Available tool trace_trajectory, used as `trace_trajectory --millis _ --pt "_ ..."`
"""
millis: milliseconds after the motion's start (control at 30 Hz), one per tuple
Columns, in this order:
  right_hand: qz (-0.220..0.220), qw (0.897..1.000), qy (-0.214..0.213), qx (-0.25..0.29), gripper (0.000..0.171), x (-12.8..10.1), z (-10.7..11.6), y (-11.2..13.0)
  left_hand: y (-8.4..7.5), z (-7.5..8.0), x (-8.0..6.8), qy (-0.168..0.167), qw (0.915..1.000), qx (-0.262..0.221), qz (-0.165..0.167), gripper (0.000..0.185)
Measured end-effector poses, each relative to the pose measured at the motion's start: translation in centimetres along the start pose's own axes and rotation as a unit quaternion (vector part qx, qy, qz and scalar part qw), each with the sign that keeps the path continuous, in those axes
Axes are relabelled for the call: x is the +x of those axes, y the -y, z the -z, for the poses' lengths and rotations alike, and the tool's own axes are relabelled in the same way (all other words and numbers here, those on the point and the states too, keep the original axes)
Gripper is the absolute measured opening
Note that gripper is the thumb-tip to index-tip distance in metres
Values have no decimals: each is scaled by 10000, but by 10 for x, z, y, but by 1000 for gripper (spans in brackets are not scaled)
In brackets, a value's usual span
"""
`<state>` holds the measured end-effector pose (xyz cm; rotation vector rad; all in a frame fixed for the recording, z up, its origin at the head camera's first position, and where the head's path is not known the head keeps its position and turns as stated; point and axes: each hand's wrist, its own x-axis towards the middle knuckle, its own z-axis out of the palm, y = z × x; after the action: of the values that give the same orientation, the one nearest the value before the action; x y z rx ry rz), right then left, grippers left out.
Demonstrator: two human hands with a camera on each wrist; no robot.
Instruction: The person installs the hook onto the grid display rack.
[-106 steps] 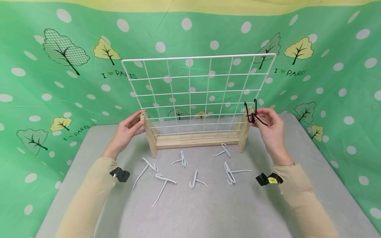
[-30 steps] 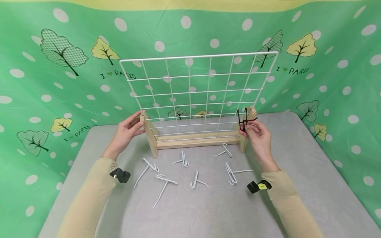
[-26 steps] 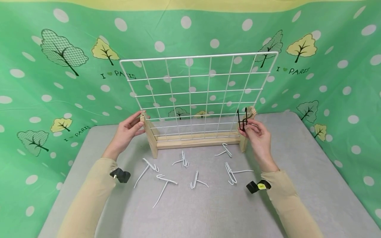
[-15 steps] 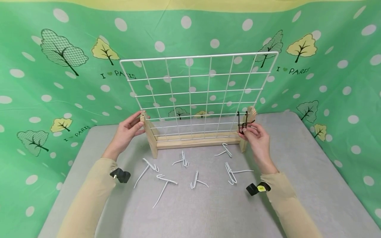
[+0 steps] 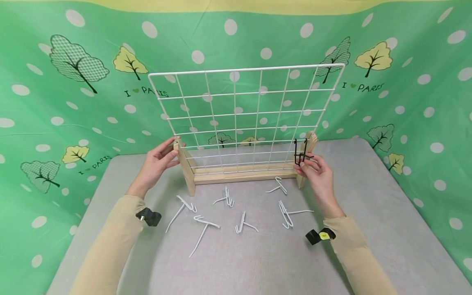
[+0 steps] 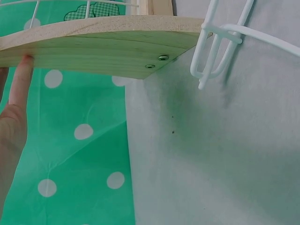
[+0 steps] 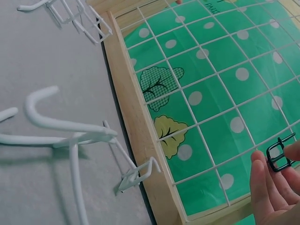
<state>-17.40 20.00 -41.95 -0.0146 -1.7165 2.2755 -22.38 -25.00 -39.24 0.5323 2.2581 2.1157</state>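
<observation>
My left hand [image 5: 159,160] grips the top of the left wooden post [image 5: 187,174] of a stand. Seen from the left wrist, a fingertip presses the post's outer face, and two screw heads show lower down. A white wire grid panel [image 5: 235,96] stands upright between the posts, leaning back. Beside the right post [image 5: 312,141], my right hand [image 5: 320,174] pinches a black wire hook [image 5: 300,155] between thumb and fingers. The hook's two bent prongs point up and overlap a horizontal wire in the grid's lower right corner. The right wrist view shows the hook [image 7: 271,158] close before the grid.
Several white wire hooks lie scattered on the grey table before the stand, among them a long one [image 5: 206,223] at left and another [image 5: 284,214] at right. A wooden crossbar [image 5: 236,178] joins the posts. Behind hangs a green dotted cloth [image 5: 236,43].
My right hand has brought the black hook leftward from outside the right post to the grid's lower right, then lowered it slightly. My left hand has stayed on its post.
</observation>
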Motion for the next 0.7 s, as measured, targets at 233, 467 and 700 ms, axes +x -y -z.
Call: trace_trajectory --millis 233,467,700 --pt "-150 9994 -30 -313 31 -4 5 -4 0 0 -1 -47 10000 22 59 49" --pt "-63 9988 210 -427 26 -9 11 -11 1 -1 0 -78 10000 -43 30 51" --pt "-104 9970 369 -679 26 -14 15 -14 1 -2 -1 -98 9999 -138 30 51"
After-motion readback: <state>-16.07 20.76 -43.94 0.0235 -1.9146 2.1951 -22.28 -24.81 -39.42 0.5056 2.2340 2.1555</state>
